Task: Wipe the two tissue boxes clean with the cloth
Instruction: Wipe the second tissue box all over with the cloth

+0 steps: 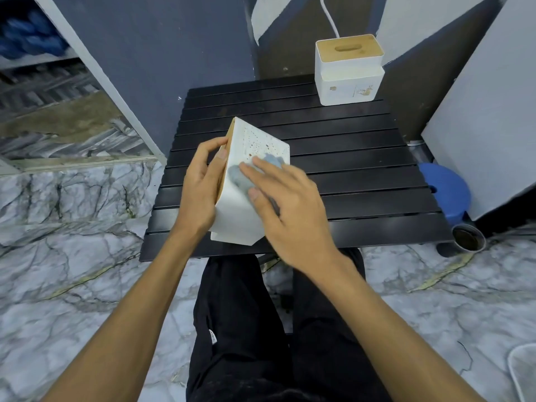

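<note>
The right hand (290, 210) lies flat, fingers nearly straight, pressing a pale blue cloth (240, 178) against the white side of the tilted box (237, 219). Most of the cloth is hidden under the fingers; only soft, bunched folds show at the fingertips and by the thumb. The hand is slightly blurred. The left hand (200, 190) grips the box from the other side, its fingers curled round the edge of the wooden lid, so the lid shows only as a thin tan strip. The box leans on its near lower edge at the front of the table (362, 169). Small brownish specks dot its smooth white face above the cloth.

The table is black, made of long flat slats with narrow gaps. At its far right corner the second box (348, 71) stands upright, well apart from the first: white, rounded corners, a light wooden lid with an oblong slot, and small marks on its front too blurred to read. A white cable (329, 15) runs up behind it. Black trousers (237, 329) fill the foreground over a grey-veined marble floor (72, 227). A blue round stool (446, 190) is half hidden behind the table's right edge.
</note>
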